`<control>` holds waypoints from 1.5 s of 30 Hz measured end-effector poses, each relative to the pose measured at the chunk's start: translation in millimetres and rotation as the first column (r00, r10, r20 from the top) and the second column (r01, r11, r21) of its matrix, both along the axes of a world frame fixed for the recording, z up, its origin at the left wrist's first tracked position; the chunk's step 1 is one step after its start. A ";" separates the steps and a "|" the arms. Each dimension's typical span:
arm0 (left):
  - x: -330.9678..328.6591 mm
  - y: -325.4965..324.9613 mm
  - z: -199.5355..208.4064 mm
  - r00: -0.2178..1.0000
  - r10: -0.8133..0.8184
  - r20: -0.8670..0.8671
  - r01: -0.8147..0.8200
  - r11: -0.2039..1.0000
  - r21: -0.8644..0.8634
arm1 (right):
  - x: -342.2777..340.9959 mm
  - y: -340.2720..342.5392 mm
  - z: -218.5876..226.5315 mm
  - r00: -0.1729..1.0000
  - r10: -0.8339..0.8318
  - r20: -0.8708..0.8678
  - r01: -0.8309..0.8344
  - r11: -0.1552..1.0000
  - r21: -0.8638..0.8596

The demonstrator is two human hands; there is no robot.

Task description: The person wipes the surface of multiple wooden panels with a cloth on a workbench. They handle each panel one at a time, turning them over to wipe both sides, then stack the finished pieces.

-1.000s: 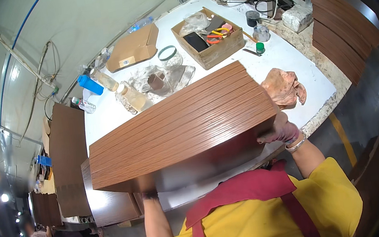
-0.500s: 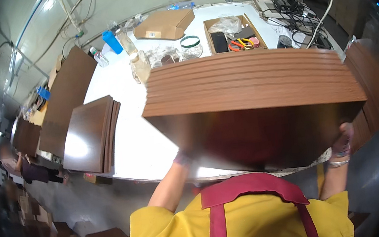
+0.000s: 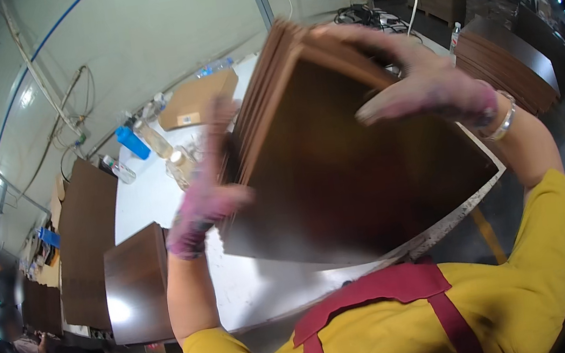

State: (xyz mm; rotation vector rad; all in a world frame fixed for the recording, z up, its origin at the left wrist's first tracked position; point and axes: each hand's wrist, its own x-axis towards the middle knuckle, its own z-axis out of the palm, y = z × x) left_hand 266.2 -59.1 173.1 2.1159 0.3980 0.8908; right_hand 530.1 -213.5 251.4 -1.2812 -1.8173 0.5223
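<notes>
A stack of several dark brown boards [image 3: 337, 163] stands tilted on edge over the near side of the white table, its glossy front face toward me. My left hand [image 3: 207, 193], in a pink-and-grey glove and blurred by motion, presses on the stack's left edge. Its fingers point up and its thumb reaches toward the front face. Over the upper right edge lies my right hand [image 3: 426, 81], also gloved, with fingers along the top and thumb across the front. Both hands hold the stack between them.
A shorter pile of brown boards [image 3: 137, 286] lies on the table's left, near taller brown panels [image 3: 89, 235]. Behind are a blue bottle [image 3: 132, 143], clear bottles [image 3: 153, 139], a cardboard box [image 3: 199, 100] and tangled cables [image 3: 376, 18]. More stacked boards [image 3: 501, 65] stand at the right.
The stack has turned from lying broadside to standing tilted on edge. My hands have moved from its lower edge up to its left side and upper right edge. The view has shifted right.
</notes>
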 end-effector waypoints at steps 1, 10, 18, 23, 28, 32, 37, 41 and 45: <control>-6.4 -9.7 10.3 0.970 0.064 -0.233 -0.017 0.980 0.199 | -41.2 1.0 20.3 0.986 -0.072 -0.153 0.025 0.957 -0.291; -154.4 48.3 -116.1 0.984 0.171 0.048 -0.152 0.949 -0.275 | -198.2 73.0 19.5 0.833 0.103 0.544 -0.007 0.984 -0.177; -199.6 44.0 -168.0 0.973 0.224 0.057 -0.163 0.840 -0.517 | -228.6 97.0 5.5 0.843 0.309 0.440 -0.148 0.921 -0.361; -223.5 38.7 -156.9 0.952 0.271 0.143 -0.201 0.904 -0.378 | -105.9 92.2 10.4 0.999 -0.015 0.042 0.024 0.974 -0.224; -234.2 77.2 -194.0 0.902 0.248 0.353 -0.028 0.850 -0.525 | -1.9 -39.1 -75.3 0.936 -0.164 -0.310 0.150 0.986 -0.068; -215.8 55.6 -163.7 0.905 0.154 0.397 0.041 0.896 -0.441 | -36.2 -71.2 -133.2 0.893 -0.050 -0.448 0.005 0.995 -0.102; -225.6 60.9 -166.3 0.925 0.144 0.351 0.027 0.898 -0.439 | -80.9 -69.6 -175.5 0.707 -0.342 -0.619 0.066 0.904 -0.423; -238.3 67.3 -186.1 0.922 0.208 0.325 -0.074 0.922 -0.380 | -87.1 -59.5 -182.5 0.731 -0.261 -0.631 0.131 0.960 -0.246; -236.1 73.7 -194.0 0.914 0.217 0.344 -0.095 0.936 -0.339 | -80.0 -63.7 -192.7 0.705 -0.268 -0.657 0.086 0.951 -0.296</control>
